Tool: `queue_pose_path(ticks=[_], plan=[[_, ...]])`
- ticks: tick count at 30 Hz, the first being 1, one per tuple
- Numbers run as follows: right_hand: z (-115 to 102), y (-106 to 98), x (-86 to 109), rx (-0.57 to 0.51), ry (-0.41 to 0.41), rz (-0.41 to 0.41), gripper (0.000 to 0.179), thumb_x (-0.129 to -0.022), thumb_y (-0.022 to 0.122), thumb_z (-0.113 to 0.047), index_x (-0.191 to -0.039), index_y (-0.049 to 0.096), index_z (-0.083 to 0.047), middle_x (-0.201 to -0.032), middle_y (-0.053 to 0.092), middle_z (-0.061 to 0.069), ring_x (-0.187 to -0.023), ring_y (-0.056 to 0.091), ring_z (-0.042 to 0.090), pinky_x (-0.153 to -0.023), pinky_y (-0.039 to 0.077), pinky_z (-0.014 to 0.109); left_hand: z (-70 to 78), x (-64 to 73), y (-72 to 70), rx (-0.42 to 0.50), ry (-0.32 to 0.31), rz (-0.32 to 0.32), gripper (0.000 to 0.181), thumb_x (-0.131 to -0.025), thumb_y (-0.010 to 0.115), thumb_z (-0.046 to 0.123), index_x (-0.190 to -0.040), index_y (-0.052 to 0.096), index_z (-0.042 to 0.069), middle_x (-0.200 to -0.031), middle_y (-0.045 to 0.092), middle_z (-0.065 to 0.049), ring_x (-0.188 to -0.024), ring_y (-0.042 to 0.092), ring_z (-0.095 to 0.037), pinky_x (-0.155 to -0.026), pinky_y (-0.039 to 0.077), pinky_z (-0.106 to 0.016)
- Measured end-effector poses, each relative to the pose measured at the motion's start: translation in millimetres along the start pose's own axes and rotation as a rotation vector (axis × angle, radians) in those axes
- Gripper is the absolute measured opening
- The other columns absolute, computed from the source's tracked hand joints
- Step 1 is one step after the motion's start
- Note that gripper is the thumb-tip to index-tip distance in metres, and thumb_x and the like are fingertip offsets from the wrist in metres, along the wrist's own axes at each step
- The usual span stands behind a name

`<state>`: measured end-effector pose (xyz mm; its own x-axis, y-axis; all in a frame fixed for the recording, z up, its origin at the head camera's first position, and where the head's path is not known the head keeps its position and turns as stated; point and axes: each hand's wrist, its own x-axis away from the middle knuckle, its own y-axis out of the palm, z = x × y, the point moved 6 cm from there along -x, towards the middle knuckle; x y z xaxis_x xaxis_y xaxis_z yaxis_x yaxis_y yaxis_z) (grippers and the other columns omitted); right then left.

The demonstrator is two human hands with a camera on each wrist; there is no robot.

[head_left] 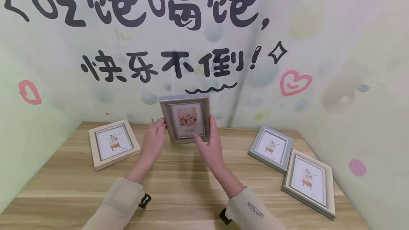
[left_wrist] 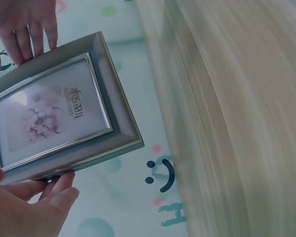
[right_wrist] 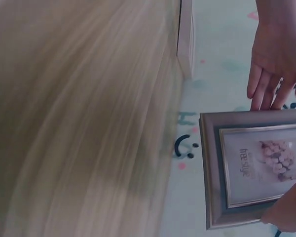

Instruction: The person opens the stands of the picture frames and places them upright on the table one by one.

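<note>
Both hands hold a grey-brown picture frame (head_left: 187, 118) up above the far part of the table, its front tilted toward me. Behind its glass is a picture of pink flowers with lettering, which reads "free style" in the right wrist view. My left hand (head_left: 154, 140) grips the frame's left edge, with the fingertips at its side. On the opposite edge, my right hand (head_left: 211, 148) grips with its thumb over the lower front and its fingers along the side. The left wrist view shows the left hand (left_wrist: 34, 207) close up, fingers bent against the frame's edge.
On the wooden table (head_left: 179, 187), a cream picture frame (head_left: 92, 148) lies at the left. At the right lie a blue-grey frame (head_left: 287, 139) and another cream frame (head_left: 330, 187), their corners close together. A printed wall covering (head_left: 143, 98) rises behind the table.
</note>
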<state>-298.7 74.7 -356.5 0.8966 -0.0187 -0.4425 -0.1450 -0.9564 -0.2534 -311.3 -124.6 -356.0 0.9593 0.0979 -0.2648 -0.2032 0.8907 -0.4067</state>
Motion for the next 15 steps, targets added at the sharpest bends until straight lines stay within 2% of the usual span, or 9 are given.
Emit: queue_pose_path(ticks=[4,7,9,10,15], plan=[[17.8,3.5,-17.5,-0.058,0.053,-0.011,0.075,-0.099,0.059,-0.024,-0.157,0.019,0.000,-0.165,0.023,0.018,-0.153,0.023,0.032,-0.126,0.022,0.050,-7.4,-10.7,8.5,0.023,-0.030,-0.036,0.054,-0.108,0.025,0.029,-0.150,0.036,-0.003,-0.158,0.033,-0.025,-0.149,0.028,-0.039,-0.126,0.020,-0.050],[30.4,5.7,-27.1,-0.085,0.102,-0.026,0.072,-0.102,0.053,-0.031,-0.157,0.020,0.001,-0.164,0.024,0.019,-0.152,0.026,0.033,-0.125,0.023,0.050,-14.8,-18.0,15.6,0.027,-0.038,-0.050,0.055,-0.108,0.023,0.029,-0.151,0.034,-0.003,-0.158,0.031,-0.027,-0.149,0.028,-0.041,-0.126,0.020,-0.052],[38.6,7.6,-31.7,-0.068,0.130,-0.039,0.071,-0.103,0.050,-0.035,-0.156,0.020,0.002,-0.164,0.024,0.020,-0.151,0.026,0.034,-0.125,0.024,0.050,-19.7,-22.2,19.5,0.012,-0.050,-0.058,0.055,-0.108,0.023,0.030,-0.151,0.035,-0.003,-0.157,0.031,-0.029,-0.148,0.028,-0.043,-0.124,0.021,-0.055],[42.2,8.5,-33.6,-0.062,0.142,-0.047,0.071,-0.104,0.048,-0.036,-0.156,0.020,0.003,-0.163,0.024,0.021,-0.151,0.026,0.036,-0.125,0.024,0.051,-21.5,-24.1,21.1,0.008,-0.055,-0.062,0.056,-0.108,0.023,0.030,-0.147,0.042,-0.005,-0.151,0.037,-0.031,-0.143,0.036,-0.044,-0.121,0.028,-0.058],[53.6,11.4,-36.8,0.026,0.208,-0.088,0.074,-0.106,0.040,-0.044,-0.156,0.018,0.006,-0.163,0.022,0.023,-0.152,0.023,0.037,-0.126,0.020,0.049,-29.9,-31.0,26.0,-0.017,-0.116,-0.085,0.058,-0.108,0.023,0.036,-0.146,0.045,-0.003,-0.149,0.039,-0.032,-0.138,0.040,-0.048,-0.116,0.032,-0.064]])
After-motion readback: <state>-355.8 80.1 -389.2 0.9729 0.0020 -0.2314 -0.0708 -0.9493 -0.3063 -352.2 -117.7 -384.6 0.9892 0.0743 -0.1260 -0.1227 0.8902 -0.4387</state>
